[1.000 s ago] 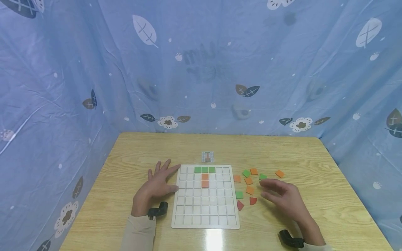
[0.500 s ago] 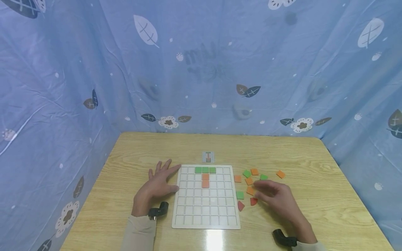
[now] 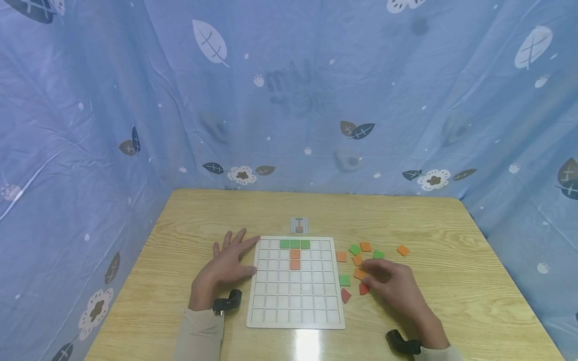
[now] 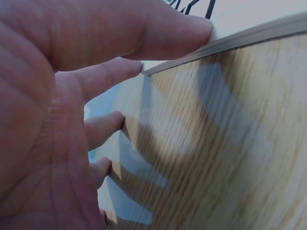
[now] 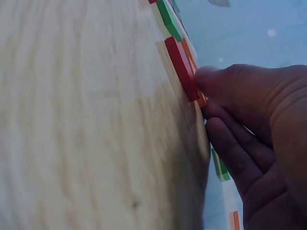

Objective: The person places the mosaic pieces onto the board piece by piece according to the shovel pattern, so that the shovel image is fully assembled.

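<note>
My left hand (image 3: pixel 228 263) lies with fingers spread on the table beside the white grid board (image 3: pixel 295 301). In the left wrist view, thumb and index fingertips touch the board's edge. On the board, a row of green tiles (image 3: pixel 295 244) lies at the top, with two orange tiles (image 3: pixel 295 259) in a column below its middle. My right hand (image 3: pixel 395 286) reaches in from the right, thumb and index finger pinching a flat orange tile (image 3: pixel 359 274) low at the table. A red quarter-round piece (image 3: pixel 363 289) lies right by the thumb, overlapping the orange tile in the right wrist view.
Several loose orange and green tiles lie right of the board, including a green tile (image 3: pixel 344 280) and a far orange tile (image 3: pixel 403 250). Another red piece (image 3: pixel 345 296) is near the board's edge. A small pattern card (image 3: pixel 299 225) lies behind the board. A blue curtain (image 3: pixel 289 100) surrounds the table.
My right hand has moved left from beside the loose tiles to the orange tile, its thumb and index finger drawing closer together. My left hand has stayed at the board's edge.
</note>
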{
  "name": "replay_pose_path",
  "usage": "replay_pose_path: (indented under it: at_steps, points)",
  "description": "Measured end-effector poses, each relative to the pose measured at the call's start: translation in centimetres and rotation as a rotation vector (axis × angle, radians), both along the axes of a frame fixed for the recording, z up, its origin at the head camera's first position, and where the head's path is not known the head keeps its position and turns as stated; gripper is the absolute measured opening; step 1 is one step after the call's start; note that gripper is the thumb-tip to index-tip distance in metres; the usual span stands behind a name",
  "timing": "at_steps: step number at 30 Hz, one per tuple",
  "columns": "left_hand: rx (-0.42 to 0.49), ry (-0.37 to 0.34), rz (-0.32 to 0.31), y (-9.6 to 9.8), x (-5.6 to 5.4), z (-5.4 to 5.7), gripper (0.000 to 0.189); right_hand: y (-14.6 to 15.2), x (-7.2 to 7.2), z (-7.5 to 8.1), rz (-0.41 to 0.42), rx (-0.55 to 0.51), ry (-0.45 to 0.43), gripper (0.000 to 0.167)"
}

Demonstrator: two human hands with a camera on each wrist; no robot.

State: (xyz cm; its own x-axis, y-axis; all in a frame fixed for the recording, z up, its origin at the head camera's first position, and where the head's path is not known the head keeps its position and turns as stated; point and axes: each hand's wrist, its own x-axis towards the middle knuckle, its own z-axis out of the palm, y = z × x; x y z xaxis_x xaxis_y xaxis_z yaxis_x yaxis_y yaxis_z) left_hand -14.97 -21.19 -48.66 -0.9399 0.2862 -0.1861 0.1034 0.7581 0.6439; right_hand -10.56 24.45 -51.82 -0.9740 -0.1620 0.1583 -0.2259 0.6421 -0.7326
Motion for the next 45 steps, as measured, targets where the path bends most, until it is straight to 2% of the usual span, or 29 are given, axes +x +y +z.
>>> replay_pose_path:
  at_steps: [15, 27, 35, 45]
  points:
    - [-0.008, -0.001, 0.001, -0.1, -0.1, -0.5, 0.088, -0.1, -0.1, -0.3, -0.007, 0.059, 0.040, 0.029]
    - [0.002, -0.006, 0.005, -0.2, -0.1, -0.4, 0.087, -0.3, -0.3, -0.3, 0.005, 0.124, 0.092, 0.031]
    - [-0.005, 0.005, 0.000, -0.2, -0.1, -0.6, 0.088, 0.1, -0.2, 0.1, -0.021, 0.052, 0.021, 0.032]
    - [-0.007, 0.010, 0.004, -0.2, -0.2, -0.5, 0.088, 0.3, -0.1, 1.4, 0.008, -0.028, 0.044, 0.032]
